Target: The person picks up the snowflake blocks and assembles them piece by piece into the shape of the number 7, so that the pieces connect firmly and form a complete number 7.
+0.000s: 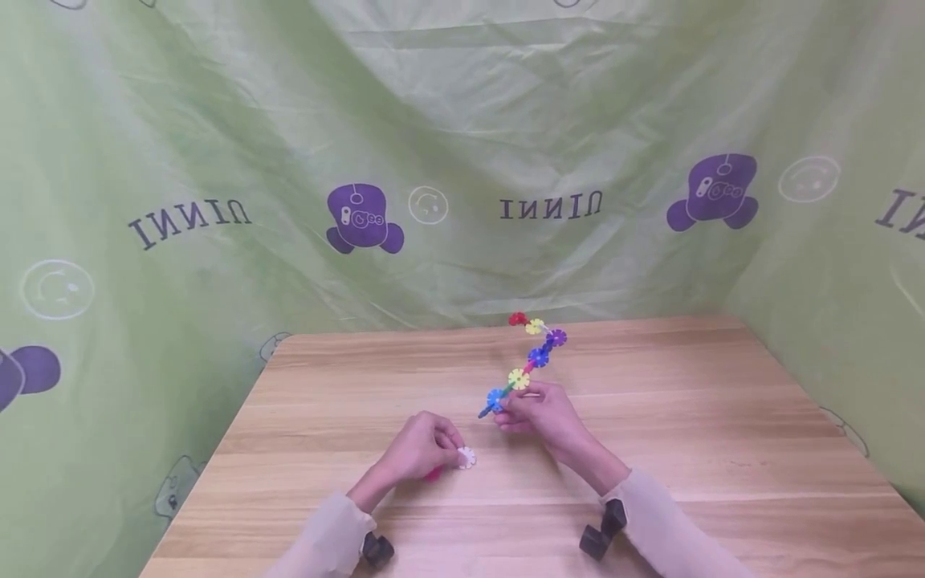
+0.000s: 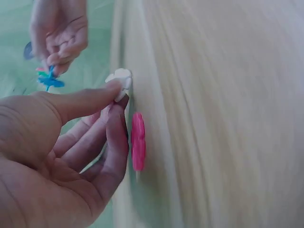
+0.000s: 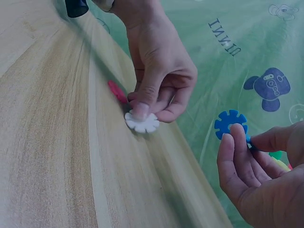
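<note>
My left hand (image 1: 417,446) pinches a white notched snowflake disc (image 1: 467,457) between thumb and fingers, low over the table. Beside those fingers a pink disc (image 2: 138,142) lies on the tabletop, partly covered by the hand in the head view. My right hand (image 1: 548,419) holds a zigzag chain of interlocked snowflake discs near its lower end. A light blue disc (image 3: 223,126) shows at that end, joined to another blue disc at an angle. From there the chain rises away past a yellow disc (image 1: 518,379) and a purple disc (image 1: 556,338) to a red disc (image 1: 516,319).
The wooden table (image 1: 289,401) reaches back to a green printed curtain (image 1: 448,120), which also hangs at both sides. Black blocky devices (image 1: 603,530) sit by the sleeve cuffs at both wrists.
</note>
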`<state>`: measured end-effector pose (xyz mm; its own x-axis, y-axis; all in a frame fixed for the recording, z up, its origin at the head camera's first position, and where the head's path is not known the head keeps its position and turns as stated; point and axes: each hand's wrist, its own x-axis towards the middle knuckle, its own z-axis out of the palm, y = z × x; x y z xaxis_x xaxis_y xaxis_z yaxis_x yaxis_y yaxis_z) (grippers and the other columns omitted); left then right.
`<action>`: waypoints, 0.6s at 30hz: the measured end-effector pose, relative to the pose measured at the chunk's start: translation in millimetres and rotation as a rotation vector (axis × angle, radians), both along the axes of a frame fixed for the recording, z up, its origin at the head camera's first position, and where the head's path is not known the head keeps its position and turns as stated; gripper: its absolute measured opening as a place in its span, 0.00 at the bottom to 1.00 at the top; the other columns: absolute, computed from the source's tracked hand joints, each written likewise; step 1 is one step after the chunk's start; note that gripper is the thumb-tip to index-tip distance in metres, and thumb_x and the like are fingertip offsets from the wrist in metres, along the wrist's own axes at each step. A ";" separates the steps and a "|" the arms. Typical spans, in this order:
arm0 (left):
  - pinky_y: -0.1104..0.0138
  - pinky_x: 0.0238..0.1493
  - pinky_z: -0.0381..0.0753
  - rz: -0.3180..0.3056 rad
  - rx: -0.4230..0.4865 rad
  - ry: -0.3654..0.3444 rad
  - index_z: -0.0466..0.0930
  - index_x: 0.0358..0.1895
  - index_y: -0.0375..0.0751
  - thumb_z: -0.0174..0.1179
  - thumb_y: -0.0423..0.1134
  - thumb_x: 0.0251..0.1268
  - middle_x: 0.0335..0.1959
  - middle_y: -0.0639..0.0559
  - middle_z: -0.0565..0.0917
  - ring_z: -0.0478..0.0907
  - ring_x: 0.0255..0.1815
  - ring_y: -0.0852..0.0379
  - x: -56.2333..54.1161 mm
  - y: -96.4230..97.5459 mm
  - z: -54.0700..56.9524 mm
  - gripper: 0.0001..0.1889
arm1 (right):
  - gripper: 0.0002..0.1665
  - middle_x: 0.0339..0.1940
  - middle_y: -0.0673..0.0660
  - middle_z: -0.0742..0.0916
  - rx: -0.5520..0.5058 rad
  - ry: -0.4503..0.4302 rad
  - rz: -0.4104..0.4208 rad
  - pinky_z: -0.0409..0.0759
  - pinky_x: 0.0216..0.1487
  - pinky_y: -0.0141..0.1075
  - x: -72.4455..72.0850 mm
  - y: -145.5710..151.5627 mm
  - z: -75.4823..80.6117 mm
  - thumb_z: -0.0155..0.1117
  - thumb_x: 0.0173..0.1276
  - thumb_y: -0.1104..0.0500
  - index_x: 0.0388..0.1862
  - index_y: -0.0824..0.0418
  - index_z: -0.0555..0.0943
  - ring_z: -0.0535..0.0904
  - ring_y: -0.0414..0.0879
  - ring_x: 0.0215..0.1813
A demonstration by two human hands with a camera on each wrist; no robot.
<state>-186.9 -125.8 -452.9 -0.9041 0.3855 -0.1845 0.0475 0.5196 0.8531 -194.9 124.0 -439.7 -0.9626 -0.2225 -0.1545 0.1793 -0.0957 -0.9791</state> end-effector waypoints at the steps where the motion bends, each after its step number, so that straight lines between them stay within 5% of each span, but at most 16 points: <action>1: 0.72 0.16 0.76 0.014 0.045 -0.028 0.87 0.37 0.37 0.75 0.30 0.57 0.27 0.49 0.90 0.77 0.16 0.61 -0.6 -0.8 -0.8 0.07 | 0.15 0.38 0.59 0.93 0.002 -0.001 0.002 0.92 0.53 0.43 0.2 0.4 -0.3 0.62 0.75 0.69 0.55 0.78 0.80 0.92 0.44 0.39; 8: 0.63 0.46 0.93 0.133 0.416 -0.276 0.83 0.53 0.21 0.67 0.25 0.66 0.43 0.32 0.91 0.93 0.37 0.52 -5.6 -4.7 -5.7 0.15 | 0.15 0.40 0.61 0.93 0.003 0.008 0.010 0.92 0.53 0.43 0.9 0.5 -1.6 0.63 0.74 0.68 0.55 0.78 0.80 0.92 0.44 0.39; 18: 0.62 0.51 0.91 0.187 0.548 -0.325 0.83 0.55 0.20 0.67 0.24 0.66 0.46 0.35 0.91 0.93 0.42 0.50 -7.6 0.2 -2.7 0.16 | 0.15 0.40 0.61 0.93 0.010 0.016 0.015 0.92 0.53 0.43 -0.1 0.2 -3.1 0.63 0.74 0.68 0.55 0.77 0.80 0.92 0.45 0.40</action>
<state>-194.4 -125.6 -455.6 -0.8963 0.3435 -0.2805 -0.3054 -0.0192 0.9520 -195.0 124.3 -442.9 -0.9615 -0.2355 -0.1416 0.1651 -0.0834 -0.9827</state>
